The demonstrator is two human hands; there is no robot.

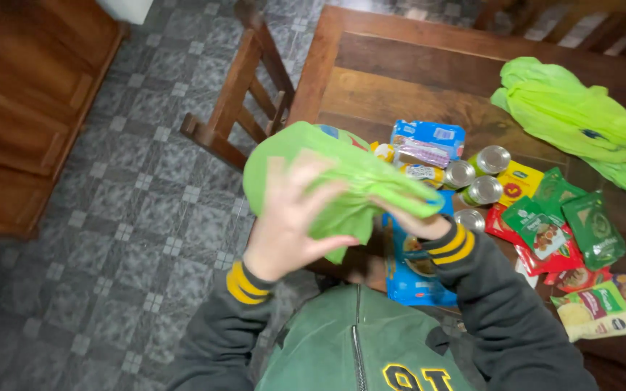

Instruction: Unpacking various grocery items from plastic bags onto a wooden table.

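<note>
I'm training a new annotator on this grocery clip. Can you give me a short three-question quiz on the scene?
1. True or false: both hands grip the light green plastic bag.
2. Which lies at the wooden table's far right? A) a second crumpled green bag B) a glass bottle
3. What round metal things stand among the packets?

Key: 1. True: left hand and right hand both hold it. 2. A. 3. Silver tin cans.

Green bag: thin, light-green fabric or plastic, crumpled and partly bunched. It is held in the air above the near-left edge of the counter, between both hands. Its left portion is stretched rounded; its right portion tapers to a folded point.
</note>
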